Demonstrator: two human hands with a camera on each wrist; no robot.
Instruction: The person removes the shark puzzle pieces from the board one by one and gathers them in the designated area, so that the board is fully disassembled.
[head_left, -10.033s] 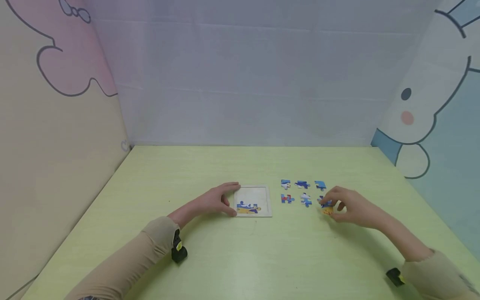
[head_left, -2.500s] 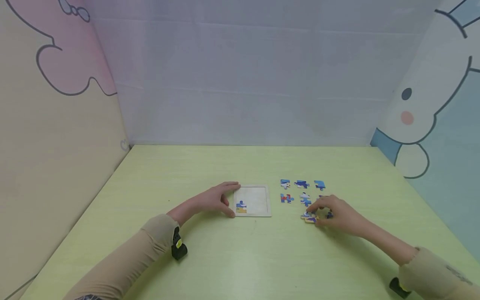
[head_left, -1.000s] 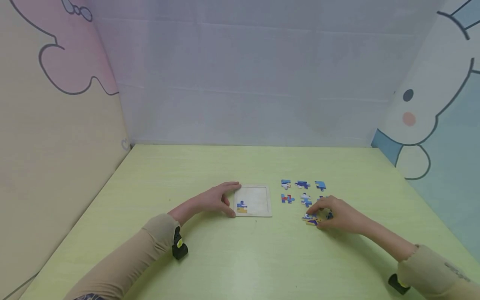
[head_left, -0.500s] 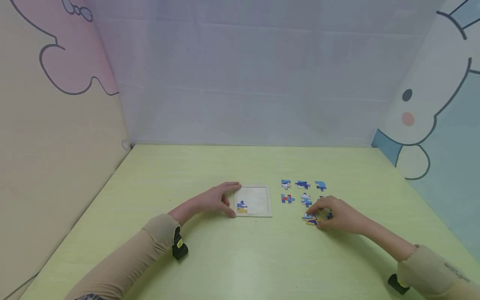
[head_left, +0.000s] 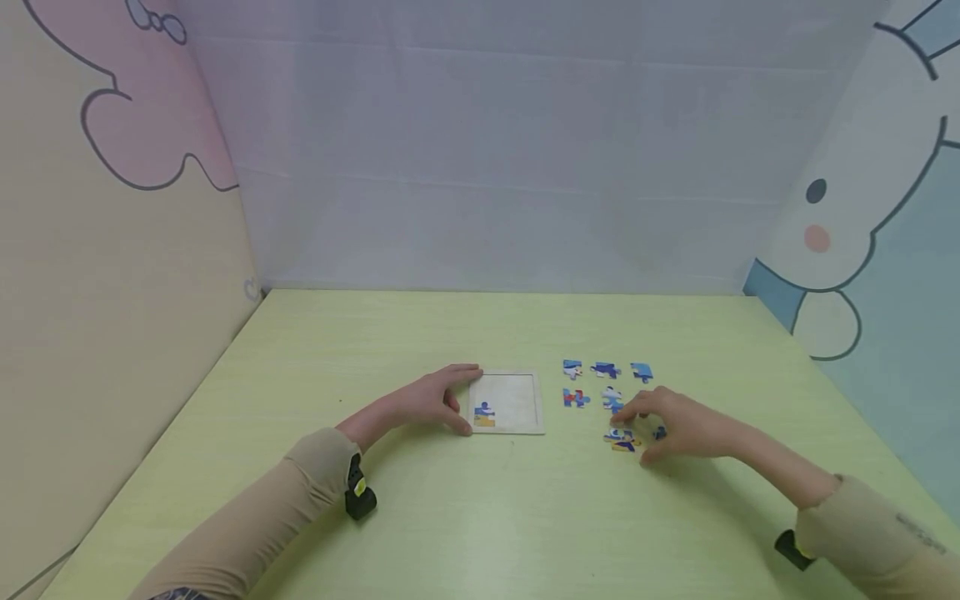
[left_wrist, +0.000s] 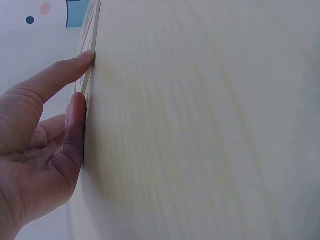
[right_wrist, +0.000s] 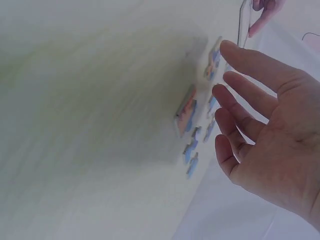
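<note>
Yellow-and-blue puzzle piece [head_left: 622,439] lies flat on the table [head_left: 480,517], in the near row of the loose pieces, right of the puzzle tray [head_left: 507,403]. In the right wrist view I see it as an orange-and-blue piece [right_wrist: 186,110] lying apart from the fingers.

Right hand [head_left: 678,427] hovers just over and to the right of that piece, fingers spread and relaxed, gripping nothing. The wrist view confirms it: palm open, fingers [right_wrist: 248,62] straight, off the table. From the head view I cannot tell whether a fingertip brushes the piece.

Left hand [head_left: 430,402] rests on the table against the tray's left edge. Its fingers are straight, with the forefinger [left_wrist: 65,76] along the frame and the thumb [left_wrist: 76,131] pressed to the near corner. It steadies the frame but does not wrap it.

Inside the tray I note one seated piece [head_left: 483,413], blue over yellow, in the near-left corner; the rest of the recess shows bare board.

Other loose pieces [head_left: 604,369] sit in rows beyond the right hand: three blue ones in the far row, a red-and-blue one and a pale one in the next. One more small blue piece shows just by the right hand's fingers.

Tan sleeves [head_left: 292,500] on both arms, a black-and-yellow wrist unit [head_left: 358,497] on each.
</note>
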